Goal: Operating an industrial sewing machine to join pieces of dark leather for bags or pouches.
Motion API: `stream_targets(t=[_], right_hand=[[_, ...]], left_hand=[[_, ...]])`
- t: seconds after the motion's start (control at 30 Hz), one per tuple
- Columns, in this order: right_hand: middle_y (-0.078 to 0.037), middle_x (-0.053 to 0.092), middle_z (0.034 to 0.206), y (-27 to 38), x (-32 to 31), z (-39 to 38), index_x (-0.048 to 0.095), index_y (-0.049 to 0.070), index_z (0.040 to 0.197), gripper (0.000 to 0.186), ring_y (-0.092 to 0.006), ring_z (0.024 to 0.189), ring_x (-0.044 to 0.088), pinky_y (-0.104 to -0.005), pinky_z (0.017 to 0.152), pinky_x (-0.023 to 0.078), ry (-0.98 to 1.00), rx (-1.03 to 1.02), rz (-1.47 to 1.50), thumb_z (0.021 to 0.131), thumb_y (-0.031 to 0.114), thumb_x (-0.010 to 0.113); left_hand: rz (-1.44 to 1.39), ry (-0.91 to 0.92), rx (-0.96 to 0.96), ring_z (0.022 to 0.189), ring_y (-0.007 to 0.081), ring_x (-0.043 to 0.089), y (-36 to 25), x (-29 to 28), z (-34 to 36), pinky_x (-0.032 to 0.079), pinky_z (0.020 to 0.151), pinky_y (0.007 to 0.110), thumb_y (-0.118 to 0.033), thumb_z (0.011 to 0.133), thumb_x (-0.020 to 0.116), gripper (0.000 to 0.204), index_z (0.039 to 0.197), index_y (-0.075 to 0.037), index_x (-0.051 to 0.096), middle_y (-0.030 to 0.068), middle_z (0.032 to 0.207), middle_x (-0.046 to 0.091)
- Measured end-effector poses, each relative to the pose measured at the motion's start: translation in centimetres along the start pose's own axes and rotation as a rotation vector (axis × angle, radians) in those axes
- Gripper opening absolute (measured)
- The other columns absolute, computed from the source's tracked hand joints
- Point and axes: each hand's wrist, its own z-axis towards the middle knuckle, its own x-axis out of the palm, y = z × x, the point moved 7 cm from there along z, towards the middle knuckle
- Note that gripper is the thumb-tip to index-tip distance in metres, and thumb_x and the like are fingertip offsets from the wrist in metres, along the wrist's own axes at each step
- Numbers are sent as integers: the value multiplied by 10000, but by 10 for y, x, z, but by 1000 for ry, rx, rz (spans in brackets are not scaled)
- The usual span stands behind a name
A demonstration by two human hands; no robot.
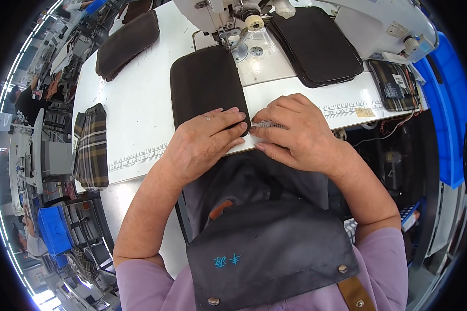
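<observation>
My left hand lies with its fingers stretched out over the lower part of a dark brown rectangular piece with rounded corners. Beside that piece's lower right corner, my right hand has curled fingers and its thumb near the table edge. What its fingertips hold is too small and hidden to make out. A printed ruler strip runs along the white table near the front edge. The sewing machine's presser foot and needle area stands at the top end of the brown piece.
Dark brown stacks lie at back left and right. Plaid pieces sit at left and far right. Blue bins flank the table's right side. Other people are at machines on the far left.
</observation>
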Motion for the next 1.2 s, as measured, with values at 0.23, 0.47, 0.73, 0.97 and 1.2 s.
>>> stream_targets(t=[0.23, 0.47, 0.73, 0.97, 1.2], right_hand=[[-13, 678, 1044, -8, 6, 7, 705, 103, 946, 198, -224, 966, 640, -382, 833, 487, -30, 110, 61, 785, 156, 807], [16, 703, 952, -8, 6, 10, 749, 100, 920, 159, -201, 940, 645, -365, 821, 495, -15, 29, 14, 781, 153, 804], [27, 749, 1017, -18, 6, 16, 786, 114, 931, 140, -199, 934, 666, -374, 812, 519, 68, 24, 87, 796, 141, 815], [13, 744, 959, -41, 9, 28, 794, 111, 903, 110, -201, 920, 663, -377, 779, 508, 45, 49, 72, 816, 177, 806], [-29, 694, 958, -58, 9, 51, 774, 111, 989, 183, -258, 920, 669, -415, 791, 519, 116, 57, -22, 813, 157, 800]], left_hand=[[4, -54, -4, 1048, 249, 762, -3, 0, 1, 630, 942, 378, -48, 804, 839, 166, 958, -37, 778, 86, 1119, 772], [-141, 0, -123, 1157, 259, 732, 10, -7, 3, 589, 1019, 409, -42, 796, 844, 172, 954, -55, 778, 89, 1161, 771], [-243, 41, -93, 1253, 267, 685, 21, 2, -5, 494, 1143, 470, -34, 823, 824, 256, 1074, -73, 791, 81, 1290, 728], [-130, 38, -120, 1255, 255, 682, 40, -2, 10, 472, 1163, 483, -21, 855, 781, 254, 1098, -93, 802, 70, 1290, 726], [-210, 50, -173, 1248, 262, 683, 72, 4, 24, 478, 1163, 467, 8, 859, 752, 263, 1107, -64, 802, 84, 1270, 736]])
